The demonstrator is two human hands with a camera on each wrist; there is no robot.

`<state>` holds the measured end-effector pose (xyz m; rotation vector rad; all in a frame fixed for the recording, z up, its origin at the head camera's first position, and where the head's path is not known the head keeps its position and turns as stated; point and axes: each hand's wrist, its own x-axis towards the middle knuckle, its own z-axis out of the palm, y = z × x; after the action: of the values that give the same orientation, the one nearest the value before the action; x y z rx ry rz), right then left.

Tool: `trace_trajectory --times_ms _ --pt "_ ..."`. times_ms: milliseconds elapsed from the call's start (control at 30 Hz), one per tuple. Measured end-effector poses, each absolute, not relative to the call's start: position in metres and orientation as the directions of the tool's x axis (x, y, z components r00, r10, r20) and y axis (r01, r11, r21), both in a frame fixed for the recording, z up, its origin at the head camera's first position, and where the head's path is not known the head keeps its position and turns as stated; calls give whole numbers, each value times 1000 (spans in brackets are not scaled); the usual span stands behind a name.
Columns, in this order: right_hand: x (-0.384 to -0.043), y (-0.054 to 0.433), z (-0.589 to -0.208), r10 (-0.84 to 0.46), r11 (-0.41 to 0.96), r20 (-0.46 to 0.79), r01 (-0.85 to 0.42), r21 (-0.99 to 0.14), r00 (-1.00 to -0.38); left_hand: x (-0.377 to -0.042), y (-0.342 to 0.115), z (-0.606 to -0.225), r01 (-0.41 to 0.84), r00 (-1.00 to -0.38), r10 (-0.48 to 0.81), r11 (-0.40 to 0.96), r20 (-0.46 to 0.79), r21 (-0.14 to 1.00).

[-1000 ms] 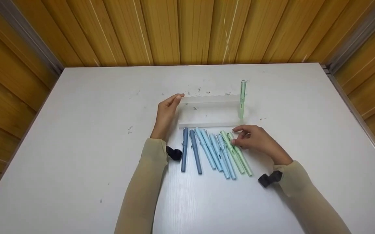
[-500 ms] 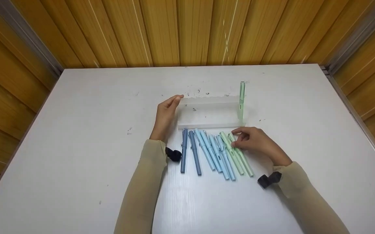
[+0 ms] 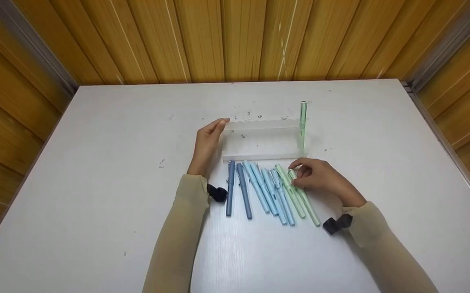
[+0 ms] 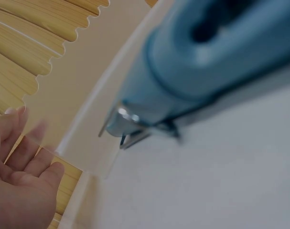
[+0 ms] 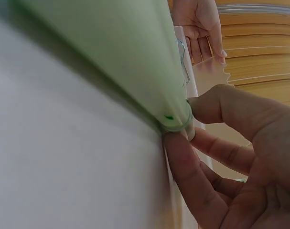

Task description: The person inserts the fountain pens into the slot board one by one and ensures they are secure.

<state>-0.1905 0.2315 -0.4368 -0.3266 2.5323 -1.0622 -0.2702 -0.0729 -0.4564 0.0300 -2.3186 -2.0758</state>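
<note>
A clear pen rack with a scalloped upper edge stands mid-table. My left hand pinches its upper left corner between thumb and fingers. At the rack's right end a light green pen stands upright. In front lie several capped pens in a row. My right hand pinches the rightmost light green pen near its upper end; thumb and fingertips close round that end in the right wrist view. Beside it lies another light green pen. A blue pen looms blurred in the left wrist view.
Several light blue pens lie in the middle of the row, and two dark blue pens are at its left. All this is on a white table. Wood-look panelled walls rise behind and at both sides.
The rightmost green pen has swung slightly, its lower end moving right and toward me, as my right hand takes hold of its upper end. My left hand keeps its place on the rack.
</note>
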Motion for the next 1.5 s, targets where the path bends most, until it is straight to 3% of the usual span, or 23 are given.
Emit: trace_trajectory --times_ms 233,467,967,1233,1500 --pt "-195 238 -437 -350 673 -292 -22 -739 -890 -270 -73 -456 19 -999 -32 101 22 995" --pt "-198 244 -439 -393 570 -328 52 -820 -859 -269 -73 -456 7 -1000 -27 83 10 997" --pt "-198 248 -439 -433 556 -286 -3 -831 -855 -269 -74 -457 25 -1000 -14 87 26 996" --pt "-197 248 -432 -409 510 -319 76 -857 -855 -269 -73 -457 4 -1000 -22 94 6 996" --pt "-199 247 -420 -403 451 -274 71 -890 -873 -269 -72 -456 7 -1000 -29 113 11 994"
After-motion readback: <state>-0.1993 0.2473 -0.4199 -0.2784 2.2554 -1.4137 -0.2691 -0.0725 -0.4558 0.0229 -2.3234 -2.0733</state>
